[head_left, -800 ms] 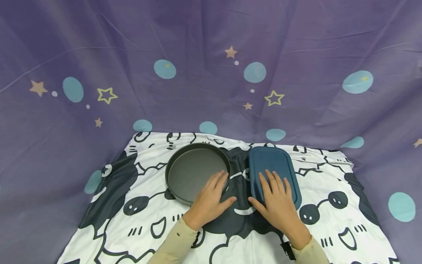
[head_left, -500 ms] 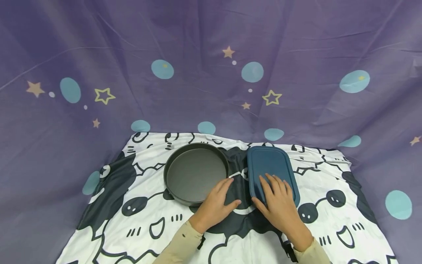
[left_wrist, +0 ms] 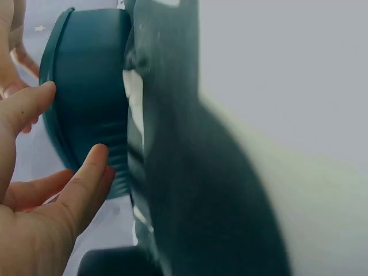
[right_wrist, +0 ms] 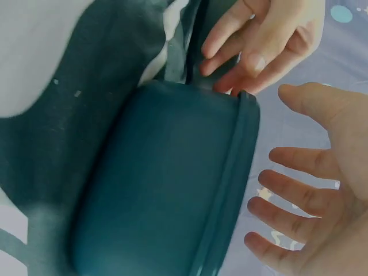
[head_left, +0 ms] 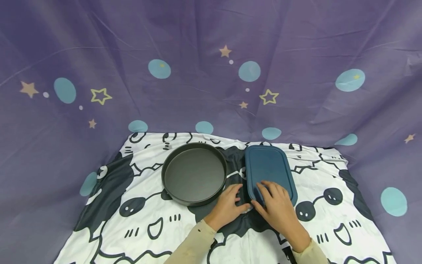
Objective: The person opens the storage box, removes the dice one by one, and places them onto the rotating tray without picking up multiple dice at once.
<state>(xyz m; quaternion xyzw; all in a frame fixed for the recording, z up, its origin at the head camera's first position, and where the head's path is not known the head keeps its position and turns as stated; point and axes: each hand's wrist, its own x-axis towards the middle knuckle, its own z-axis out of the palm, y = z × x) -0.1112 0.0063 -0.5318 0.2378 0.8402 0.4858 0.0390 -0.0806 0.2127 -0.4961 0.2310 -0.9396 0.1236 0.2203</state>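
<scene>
A blue rectangular container (head_left: 268, 163) with a rimmed lid (right_wrist: 227, 190) stands on the cloth, right of middle in the head view. Close to its near left corner is my left hand (head_left: 227, 209), fingers slightly bent; in the left wrist view that hand's thumb (left_wrist: 31, 103) is right at the lid's edge and its fingers reach along the ribbed side. My right hand (head_left: 278, 207) hovers over the near part of the lid, fingers spread and a little apart from it in the right wrist view. Neither hand grips anything.
To the left lies a round dark grey pan (head_left: 194, 176), its rim close to my left fingers. A white cloth (head_left: 108, 238) with black cartoon faces covers the table. Behind hangs a purple curtain (head_left: 197, 91) with stars and blue dots.
My left hand has moved right, away from over the pan's edge to the container's left side. My right hand has drawn back slightly toward the near edge of the lid.
</scene>
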